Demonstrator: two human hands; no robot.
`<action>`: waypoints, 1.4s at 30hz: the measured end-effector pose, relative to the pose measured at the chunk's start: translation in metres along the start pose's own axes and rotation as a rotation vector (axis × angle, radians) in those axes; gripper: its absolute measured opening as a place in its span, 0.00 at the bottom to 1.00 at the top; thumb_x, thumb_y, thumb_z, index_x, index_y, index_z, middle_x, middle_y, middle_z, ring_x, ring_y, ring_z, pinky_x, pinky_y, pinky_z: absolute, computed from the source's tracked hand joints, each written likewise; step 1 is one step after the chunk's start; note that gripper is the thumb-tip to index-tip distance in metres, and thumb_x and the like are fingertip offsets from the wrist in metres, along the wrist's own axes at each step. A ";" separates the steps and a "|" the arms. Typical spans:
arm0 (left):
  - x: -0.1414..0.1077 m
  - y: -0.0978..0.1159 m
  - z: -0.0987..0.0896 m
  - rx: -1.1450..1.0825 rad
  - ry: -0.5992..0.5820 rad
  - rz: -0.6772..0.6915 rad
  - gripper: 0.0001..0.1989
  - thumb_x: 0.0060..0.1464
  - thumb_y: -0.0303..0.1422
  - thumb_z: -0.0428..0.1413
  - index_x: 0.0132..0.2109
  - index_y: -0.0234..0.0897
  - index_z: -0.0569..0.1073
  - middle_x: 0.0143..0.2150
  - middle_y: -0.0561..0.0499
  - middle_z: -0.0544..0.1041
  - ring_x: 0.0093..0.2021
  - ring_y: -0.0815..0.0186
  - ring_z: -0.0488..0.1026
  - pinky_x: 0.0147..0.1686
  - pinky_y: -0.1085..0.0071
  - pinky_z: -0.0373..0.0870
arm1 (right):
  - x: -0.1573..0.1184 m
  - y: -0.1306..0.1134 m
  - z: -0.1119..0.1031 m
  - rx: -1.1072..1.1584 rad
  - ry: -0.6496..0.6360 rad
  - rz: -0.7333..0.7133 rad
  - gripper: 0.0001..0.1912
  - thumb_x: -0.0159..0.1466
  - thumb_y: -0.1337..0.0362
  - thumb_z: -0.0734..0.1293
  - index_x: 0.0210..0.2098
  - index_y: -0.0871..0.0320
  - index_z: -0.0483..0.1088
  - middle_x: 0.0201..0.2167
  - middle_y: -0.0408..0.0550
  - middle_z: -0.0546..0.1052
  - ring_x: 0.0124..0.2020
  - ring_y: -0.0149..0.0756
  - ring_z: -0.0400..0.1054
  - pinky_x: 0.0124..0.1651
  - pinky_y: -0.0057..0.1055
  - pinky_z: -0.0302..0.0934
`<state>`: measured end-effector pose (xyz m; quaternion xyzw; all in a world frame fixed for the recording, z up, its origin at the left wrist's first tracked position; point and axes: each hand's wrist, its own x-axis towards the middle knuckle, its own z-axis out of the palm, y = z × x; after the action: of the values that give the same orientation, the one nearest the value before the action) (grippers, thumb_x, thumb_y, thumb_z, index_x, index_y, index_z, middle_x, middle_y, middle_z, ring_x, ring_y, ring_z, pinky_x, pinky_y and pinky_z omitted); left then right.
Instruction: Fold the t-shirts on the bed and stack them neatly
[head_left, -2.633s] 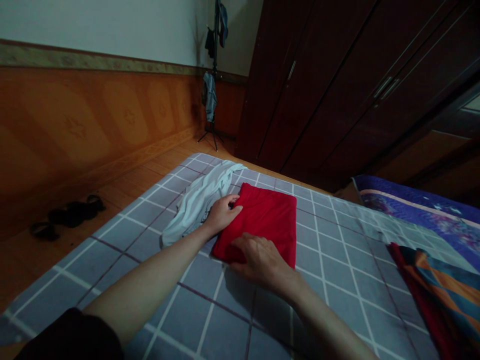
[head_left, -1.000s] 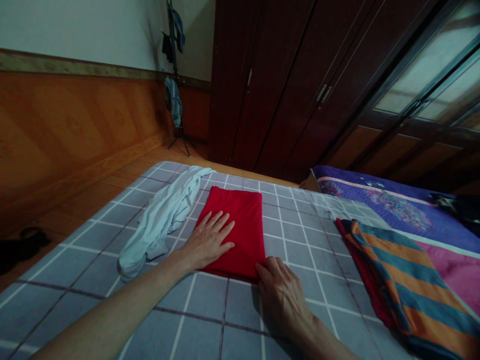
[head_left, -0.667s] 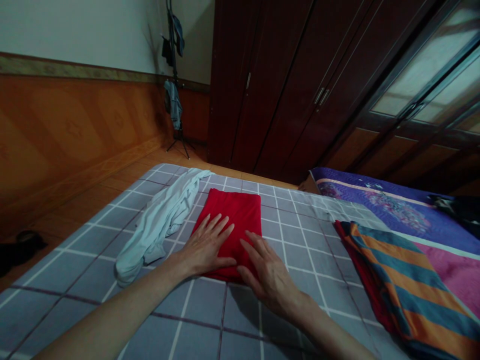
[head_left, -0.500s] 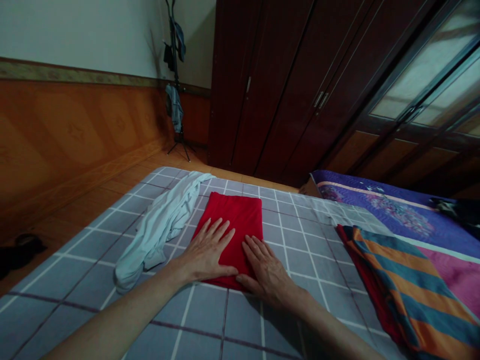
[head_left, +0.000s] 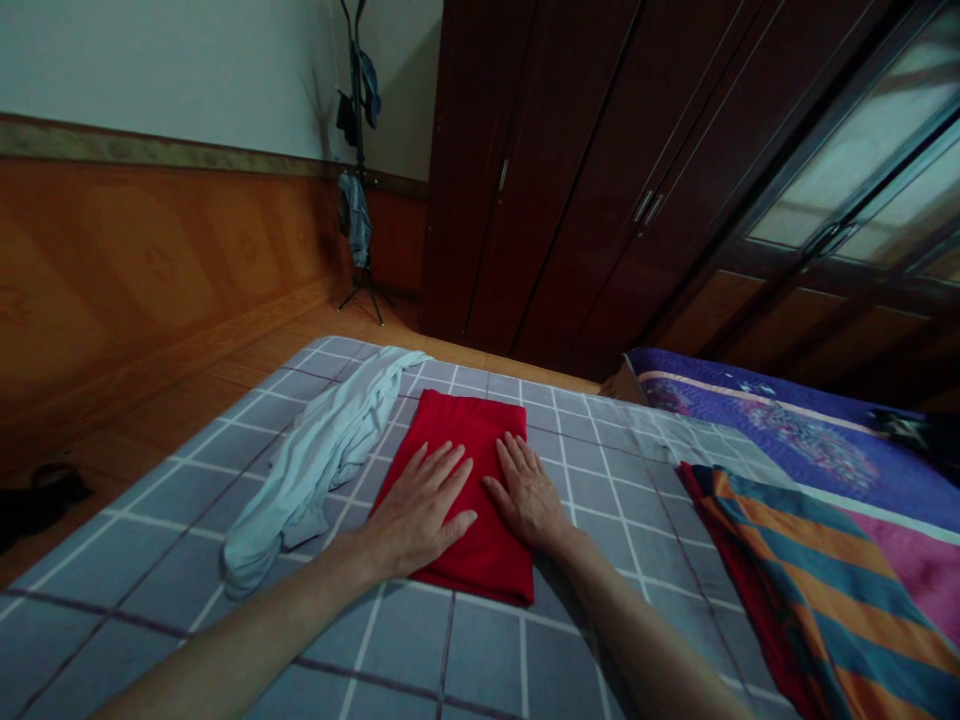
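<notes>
A red cloth garment (head_left: 469, 425), folded into a neat rectangle, lies on the grey checked bedsheet (head_left: 600, 480). My left hand (head_left: 424, 505) rests flat on its left half, fingers spread and pointing away from me. On the right edge lies my right hand (head_left: 529, 495), palm down with its fingers stretched out. Neither hand grips the fabric. Left of the red garment is a crumpled pale blue garment (head_left: 322, 445), stretched out lengthwise.
Folded clothes with an orange and teal striped piece (head_left: 825, 560) on top lie to the right. Beyond them is a purple floral cover (head_left: 750, 400). A coat rack (head_left: 360, 150) stands by the dark red wardrobe (head_left: 555, 170). Something black (head_left: 41, 500) lies on the floor at left.
My right hand has slid forward, up along the garment's right edge, uncovering its near right corner. My left hand stays flat on it, slightly shifted. The camera view has moved a little.
</notes>
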<state>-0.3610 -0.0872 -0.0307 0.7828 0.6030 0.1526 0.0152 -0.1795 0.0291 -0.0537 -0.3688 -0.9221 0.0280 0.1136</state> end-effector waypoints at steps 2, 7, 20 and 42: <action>-0.001 0.005 -0.001 -0.008 -0.032 0.080 0.32 0.61 0.48 0.44 0.66 0.34 0.54 0.68 0.43 0.53 0.68 0.56 0.44 0.65 0.53 0.42 | -0.003 -0.002 0.000 -0.024 0.007 -0.024 0.32 0.67 0.54 0.56 0.63 0.70 0.54 0.65 0.62 0.52 0.67 0.49 0.41 0.65 0.47 0.43; -0.004 0.006 0.003 -0.007 -0.119 0.065 0.33 0.61 0.49 0.44 0.66 0.33 0.53 0.68 0.42 0.51 0.68 0.55 0.42 0.65 0.53 0.40 | -0.007 -0.012 -0.005 -0.063 -0.001 -0.062 0.30 0.67 0.58 0.57 0.63 0.70 0.55 0.65 0.63 0.51 0.67 0.51 0.41 0.65 0.48 0.42; -0.008 0.010 0.003 -0.050 -0.239 0.018 0.41 0.57 0.56 0.42 0.68 0.35 0.43 0.70 0.42 0.38 0.69 0.52 0.31 0.64 0.49 0.34 | 0.044 0.039 -0.004 -0.003 -0.049 0.018 0.32 0.68 0.49 0.53 0.65 0.61 0.52 0.66 0.57 0.52 0.67 0.46 0.43 0.64 0.47 0.42; -0.009 0.008 0.004 -0.112 -0.221 0.025 0.42 0.57 0.57 0.42 0.69 0.35 0.42 0.70 0.40 0.40 0.69 0.47 0.33 0.63 0.47 0.35 | 0.081 -0.028 -0.005 0.085 -0.124 -0.295 0.33 0.69 0.48 0.50 0.66 0.62 0.49 0.67 0.57 0.50 0.67 0.44 0.41 0.65 0.45 0.41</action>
<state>-0.3543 -0.0975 -0.0347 0.8004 0.5783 0.0989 0.1233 -0.2547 0.0641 -0.0297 -0.2219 -0.9695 0.0727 0.0748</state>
